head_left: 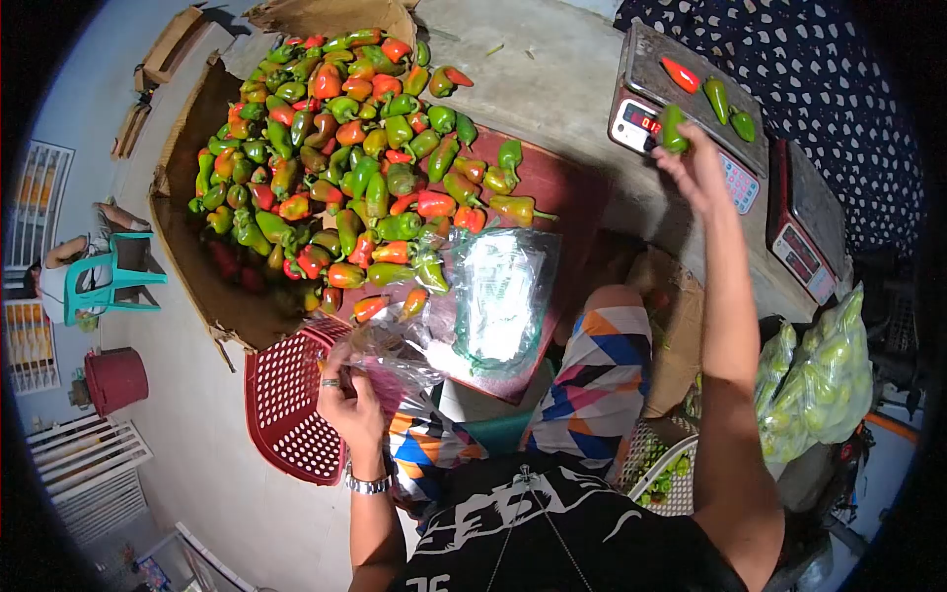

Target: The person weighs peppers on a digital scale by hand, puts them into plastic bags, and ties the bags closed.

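Observation:
My right hand (pixel 696 170) is closed on a green pepper (pixel 673 128) at the front edge of a digital scale (pixel 646 84). On the scale's platform lie a red pepper (pixel 680 74) and two green ones; its red display is lit and partly covered by the held pepper. My left hand (pixel 349 407), lower down, grips a crumpled clear plastic bag (pixel 395 350) above my lap. Just right of that bag, a shiny stack of clear plastic bags (pixel 503 296) lies on a dark red board (pixel 582 197). A large heap of red and green peppers (pixel 345 168) spreads beyond both.
A cardboard box wall (pixel 182 187) borders the heap. Below it stands a red perforated basket (pixel 291 409). A second scale (pixel 804 222) and filled bags of green produce (pixel 819 380) are on the right. A person sits in a teal chair (pixel 113 276) at far left.

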{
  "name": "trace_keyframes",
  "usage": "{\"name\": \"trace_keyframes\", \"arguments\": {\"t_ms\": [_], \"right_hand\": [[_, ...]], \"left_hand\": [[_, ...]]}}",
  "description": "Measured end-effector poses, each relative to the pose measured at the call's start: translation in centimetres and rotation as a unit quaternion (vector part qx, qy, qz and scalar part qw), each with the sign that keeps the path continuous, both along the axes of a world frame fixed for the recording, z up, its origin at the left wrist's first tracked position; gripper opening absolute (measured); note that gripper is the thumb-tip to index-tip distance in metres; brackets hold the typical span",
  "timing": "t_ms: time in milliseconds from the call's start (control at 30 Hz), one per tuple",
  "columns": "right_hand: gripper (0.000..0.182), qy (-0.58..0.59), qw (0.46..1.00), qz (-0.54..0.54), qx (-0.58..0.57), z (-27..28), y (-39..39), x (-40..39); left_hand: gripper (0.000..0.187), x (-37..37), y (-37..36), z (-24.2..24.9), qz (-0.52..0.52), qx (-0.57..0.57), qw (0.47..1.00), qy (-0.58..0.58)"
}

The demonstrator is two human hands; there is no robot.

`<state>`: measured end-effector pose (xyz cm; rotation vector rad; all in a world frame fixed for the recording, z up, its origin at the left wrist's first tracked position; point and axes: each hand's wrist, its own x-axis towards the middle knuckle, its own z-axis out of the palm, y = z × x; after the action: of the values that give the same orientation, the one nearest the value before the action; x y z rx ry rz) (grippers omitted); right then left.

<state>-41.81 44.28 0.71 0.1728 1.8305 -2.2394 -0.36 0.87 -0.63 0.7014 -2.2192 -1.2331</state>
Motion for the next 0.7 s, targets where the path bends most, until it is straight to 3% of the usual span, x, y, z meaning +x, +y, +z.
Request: {"name": "trace_keyframes", "arguments": {"t_ms": [33, 67, 100, 200, 300, 500, 700], "right_hand": [[0.034, 0.046, 0.988, -0.056, 0.134, -0.1, 1.9, -1.8], [0.038, 0.134, 0.91, -0.119, 0.375, 0.9, 2.4, -2.3], [0.043, 0.212, 0.762, -0.175, 0.586, 2.1, 2.9, -2.8], [0.056, 0.283, 0.673, -0.154, 0.665, 1.2, 6.4, -6.8], [0.059, 0.196, 0.709, -0.158, 0.659, 0.2, 7.3, -8.4], [0.066, 0.175, 0.712, -0.193, 0.652, -1.8, 7.3, -8.8], [0.064, 0.23, 0.659, -0.238, 0.675, 0.4, 6.6, -6.4]], "left_hand": [[0.031, 0.0, 0.0, 0.0, 0.0, -0.01, 1.0, 0.002], [0.031, 0.0, 0.0, 0.0, 0.001, -0.008, 1.0, 0.001], [0.031, 0.0, -0.1, -0.1, 0.002, -0.006, 1.0, 0.0], [0.034, -0.1, -0.1, -0.1, 0.006, 0.003, 1.0, -0.01], [0.036, -0.3, 0.1, 0.3, 0.015, 0.014, 1.0, -0.019], [0.028, -0.4, 0.0, 0.0, 0.005, -0.028, 1.0, 0.002], [0.032, -0.2, 0.1, 0.1, 0.016, 0.008, 1.0, -0.011]]}}
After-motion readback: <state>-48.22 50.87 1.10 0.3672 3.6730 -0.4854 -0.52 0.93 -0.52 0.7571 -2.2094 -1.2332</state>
